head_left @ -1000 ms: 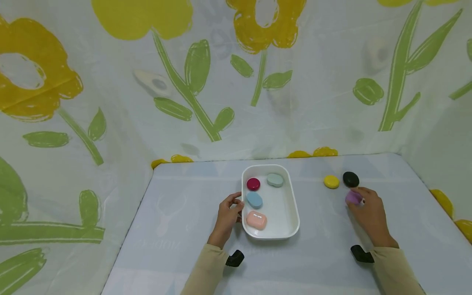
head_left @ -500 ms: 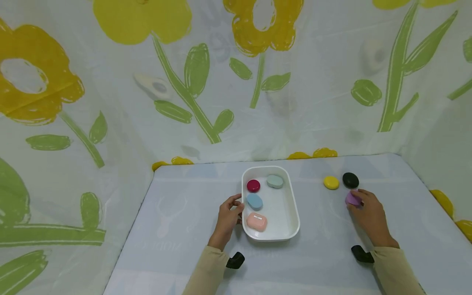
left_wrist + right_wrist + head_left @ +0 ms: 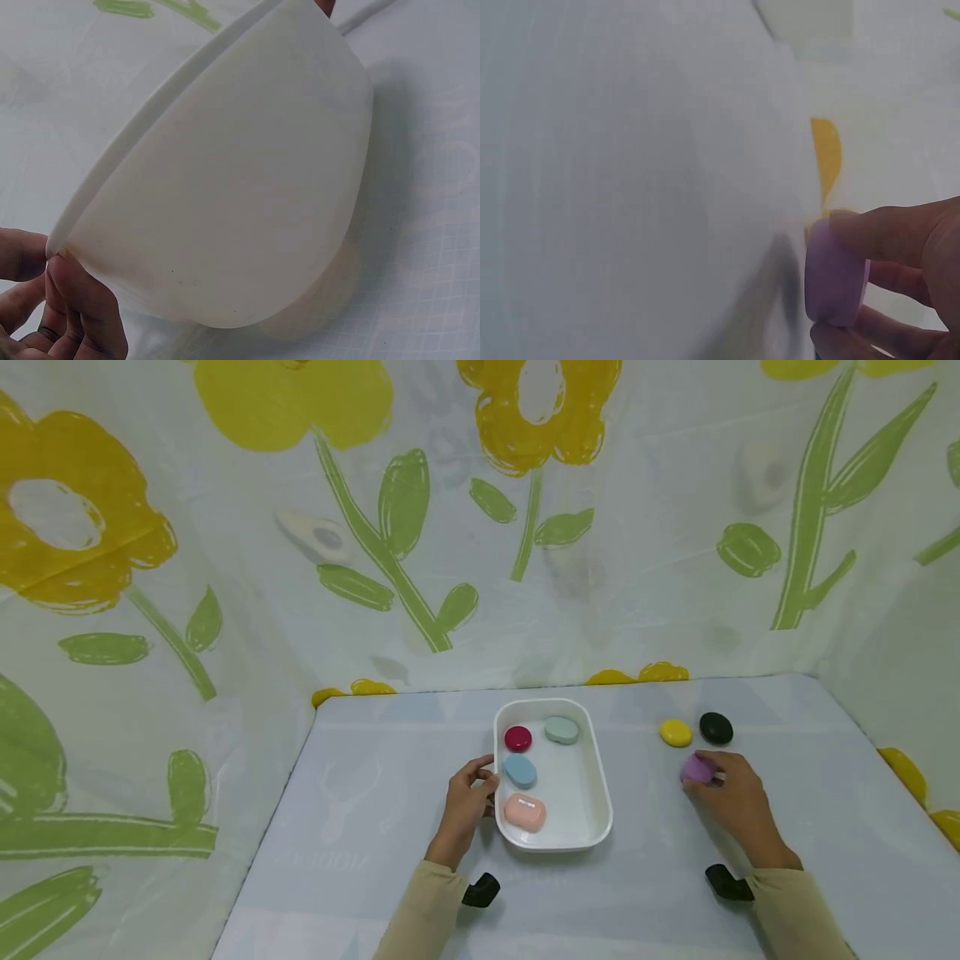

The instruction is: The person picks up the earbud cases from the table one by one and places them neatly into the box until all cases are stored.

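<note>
Up front, sleeves: a beige cloth left sleeve (image 3: 423, 906) and a beige cloth right sleeve (image 3: 795, 910), with a small black curved piece (image 3: 481, 891) beside the left cuff and a second black curved piece (image 3: 729, 883) beside the right cuff.
Left hand (image 3: 461, 802): fingers bent, thumb and fingertips nearly meeting as they pinch the tray's left rim.
Right hand (image 3: 738, 797): thumb and fingers spread just the thickness of the purple block, gripping it by its edges.
White tray: a rounded-rectangle white plastic tray (image 3: 567, 814), set between the hands.
Tray contents, near to far: a pink rounded case (image 3: 525, 811), a light blue oval piece (image 3: 520, 771), a glossy red disc (image 3: 517, 739) and a grey-green oval piece (image 3: 561, 730).
Purple block: a small smooth purple rounded block (image 3: 697, 769), well right of the tray; whether it touches the table cannot be told.
Discs beyond it: a yellow round disc (image 3: 677, 733), near a glossy black disc (image 3: 716, 728) on its right.
Table: a pale grey-white covered table (image 3: 352, 860) under everything.
Backdrop: a whitish cloth (image 3: 247, 493) printed with yellow flowers and green leaves.
</note>
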Demonstrator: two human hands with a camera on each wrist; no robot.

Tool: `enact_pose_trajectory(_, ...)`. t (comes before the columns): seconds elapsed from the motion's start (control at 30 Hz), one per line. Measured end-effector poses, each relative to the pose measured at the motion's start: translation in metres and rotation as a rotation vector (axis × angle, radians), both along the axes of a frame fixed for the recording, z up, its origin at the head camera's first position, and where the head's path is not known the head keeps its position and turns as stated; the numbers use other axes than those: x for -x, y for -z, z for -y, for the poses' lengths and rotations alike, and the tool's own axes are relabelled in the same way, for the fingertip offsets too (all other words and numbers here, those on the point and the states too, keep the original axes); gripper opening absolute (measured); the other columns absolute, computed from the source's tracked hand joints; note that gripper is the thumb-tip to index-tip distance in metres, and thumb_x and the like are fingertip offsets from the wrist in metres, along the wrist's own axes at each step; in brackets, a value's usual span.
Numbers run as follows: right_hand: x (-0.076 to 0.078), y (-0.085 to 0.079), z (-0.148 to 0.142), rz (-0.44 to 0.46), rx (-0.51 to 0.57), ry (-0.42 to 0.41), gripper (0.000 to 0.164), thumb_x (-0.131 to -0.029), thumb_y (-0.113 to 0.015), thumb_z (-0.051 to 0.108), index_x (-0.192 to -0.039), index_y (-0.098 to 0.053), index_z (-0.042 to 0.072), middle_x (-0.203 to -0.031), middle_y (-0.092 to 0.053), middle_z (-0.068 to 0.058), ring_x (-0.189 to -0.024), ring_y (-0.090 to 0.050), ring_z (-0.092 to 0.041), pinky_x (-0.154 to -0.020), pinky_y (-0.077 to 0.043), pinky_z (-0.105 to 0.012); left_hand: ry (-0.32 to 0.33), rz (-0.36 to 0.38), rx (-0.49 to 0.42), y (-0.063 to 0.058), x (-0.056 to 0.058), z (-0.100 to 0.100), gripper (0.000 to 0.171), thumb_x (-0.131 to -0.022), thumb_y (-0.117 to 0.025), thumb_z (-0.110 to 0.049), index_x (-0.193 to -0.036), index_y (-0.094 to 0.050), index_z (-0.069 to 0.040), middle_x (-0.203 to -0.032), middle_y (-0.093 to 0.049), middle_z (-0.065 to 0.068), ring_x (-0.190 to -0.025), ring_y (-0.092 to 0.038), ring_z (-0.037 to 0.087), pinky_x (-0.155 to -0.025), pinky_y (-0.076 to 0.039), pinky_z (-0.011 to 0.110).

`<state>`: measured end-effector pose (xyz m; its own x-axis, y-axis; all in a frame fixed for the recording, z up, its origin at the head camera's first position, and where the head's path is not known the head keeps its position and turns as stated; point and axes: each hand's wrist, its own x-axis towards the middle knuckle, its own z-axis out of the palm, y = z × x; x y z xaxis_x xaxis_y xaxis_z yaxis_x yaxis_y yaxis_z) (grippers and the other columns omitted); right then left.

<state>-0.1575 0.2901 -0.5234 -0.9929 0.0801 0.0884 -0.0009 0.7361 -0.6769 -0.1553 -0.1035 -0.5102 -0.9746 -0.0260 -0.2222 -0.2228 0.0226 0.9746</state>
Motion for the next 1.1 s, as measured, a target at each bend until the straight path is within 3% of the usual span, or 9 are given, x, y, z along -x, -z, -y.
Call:
enact_pose_trajectory(0.13, 0.002, -0.008, 0.016, 0.01, 0.032, -0.019, 0.057, -0.092, -0.078, 0.003, -0.14, -0.054, -0.016, -0.137, -0.049, -0.037, -0.121, -0.052, -0.052, -0.1, -0.052, -0.065, 0.0, 0.001, -0.001, 0.0, 0.0, 0.0, 0.042, -0.105, -0.06, -0.005, -0.147, -0.058, 0.001, -0.109, -0.057, 0.01, -0.074, -0.055, 0.017, -0.054, -0.051, 0.023)
enact_pose_trajectory(0.47, 0.005, -0.039, 0.063, -0.072, 0.053, -0.116, 0.057, -0.09, -0.082, 0.002, -0.14, -0.057, -0.011, -0.133, -0.054, -0.031, -0.12, -0.057, -0.049, -0.097, -0.055, -0.06, 0.005, -0.002, -0.01, 0.0, -0.001, 0.0, 0.042, -0.106, -0.06, -0.005, -0.147, -0.058, 0.0, -0.11, -0.057, 0.01, -0.075, -0.055, 0.017, -0.055, -0.052, 0.024)
enact_pose_trajectory(0.73, 0.01, -0.062, 0.101, -0.043, 0.062, -0.168, 0.06, -0.09, -0.083, 0.004, -0.144, -0.058, -0.006, -0.135, -0.053, -0.028, -0.123, -0.058, -0.045, -0.099, -0.055, -0.058, 0.006, -0.018, -0.003, 0.002, 0.001, -0.001, 0.042, -0.106, -0.061, -0.007, -0.148, -0.057, 0.001, -0.111, -0.057, 0.01, -0.073, -0.055, 0.016, -0.054, -0.051, 0.024)
enact_pose_trajectory(1.1, 0.02, -0.074, 0.139, -0.02, 0.06, -0.236, 0.058, -0.09, -0.085, 0.006, -0.141, -0.061, -0.006, -0.135, -0.054, -0.028, -0.122, -0.062, -0.045, -0.1, -0.056, -0.056, 0.008, -0.009, -0.013, 0.003, 0.001, 0.0, 0.042, -0.105, -0.061, -0.006, -0.147, -0.058, 0.001, -0.109, -0.057, 0.009, -0.073, -0.055, 0.016, -0.055, -0.052, 0.025)
